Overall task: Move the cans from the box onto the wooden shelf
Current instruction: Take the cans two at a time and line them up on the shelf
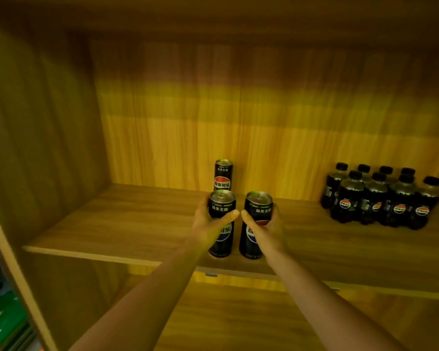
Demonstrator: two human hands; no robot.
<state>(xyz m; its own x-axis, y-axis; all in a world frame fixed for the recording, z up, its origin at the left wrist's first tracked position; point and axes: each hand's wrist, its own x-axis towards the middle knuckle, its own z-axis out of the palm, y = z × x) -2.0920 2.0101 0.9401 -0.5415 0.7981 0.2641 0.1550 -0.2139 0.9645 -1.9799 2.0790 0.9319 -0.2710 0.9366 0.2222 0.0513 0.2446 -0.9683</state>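
Fingers (228,217) curled round a black Pepsi can in each hand as a person stocked a wooden shelf (112,224). The left hand (208,226) gripped one slim can (222,200) and the right hand (268,230) gripped a second can (259,201). The pair were upright and just beside each other at lower centre of the frame, close to the board's front edge. Whether their bases had already met the wood could not be told from this angle. A third can (223,176) stood alone directly behind the left one, near the back panel, free of either hand. At right of the frame a cluster of small cola bottles (380,198) occupied the same board, well apart from the cans. The box was out of view, so the number of cans left in it could not be judged. By the look of it, one can had been delivered, two more were at the point of being set down, and both grips had yet to be let go.
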